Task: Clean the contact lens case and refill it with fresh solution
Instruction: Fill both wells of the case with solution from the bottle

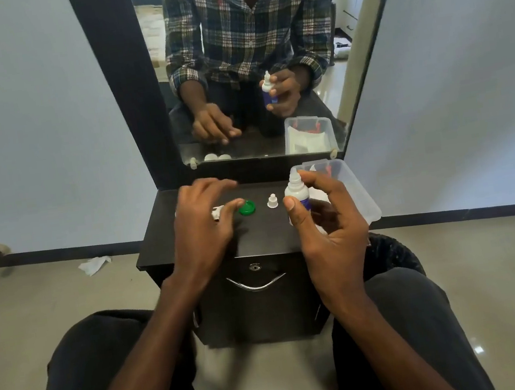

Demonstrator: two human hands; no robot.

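Note:
My right hand (324,218) holds a small white solution bottle (296,189) upright above the dark cabinet top (264,230), its nozzle bare. The bottle's white cap (272,201) stands on the top just left of it. A green lens case lid (247,209) lies further left. My left hand (204,224) hovers low over the top, fingers spread, its thumb tip touching or right beside the green lid. A white piece of the lens case (217,213) peeks out under that hand; the rest is hidden.
A clear plastic box (355,188) with white and red items sits at the top's right edge. A mirror (249,65) stands behind, reflecting the scene. A drawer with a metal handle (256,283) faces my knees. A crumpled tissue (94,265) lies on the floor left.

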